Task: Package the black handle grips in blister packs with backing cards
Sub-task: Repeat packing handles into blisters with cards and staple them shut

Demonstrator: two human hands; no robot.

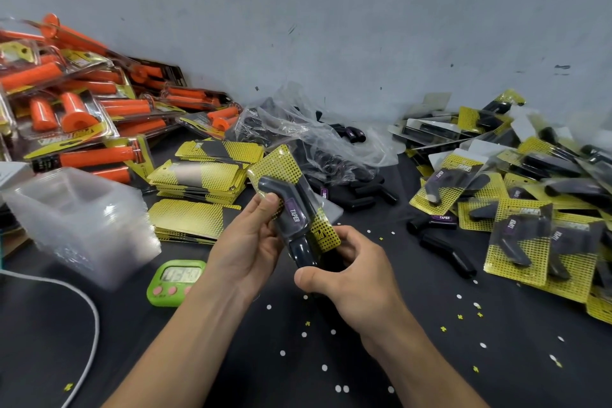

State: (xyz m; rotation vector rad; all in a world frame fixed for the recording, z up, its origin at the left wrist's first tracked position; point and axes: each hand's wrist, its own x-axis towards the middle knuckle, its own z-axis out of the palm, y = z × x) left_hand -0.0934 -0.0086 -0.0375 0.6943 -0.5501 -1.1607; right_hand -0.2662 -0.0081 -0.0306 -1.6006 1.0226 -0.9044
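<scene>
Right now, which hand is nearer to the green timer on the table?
Left. The left hand holds the pack just right of the green timer; the right hand is farther right.

Left hand (251, 238) and right hand (352, 272) grip one blister pack (284, 172), thumbs seemingly pressing.

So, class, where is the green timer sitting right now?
In the head view, the green timer lies on the black table left of centre, between the stack of clear blisters and the left hand's wrist.
</scene>
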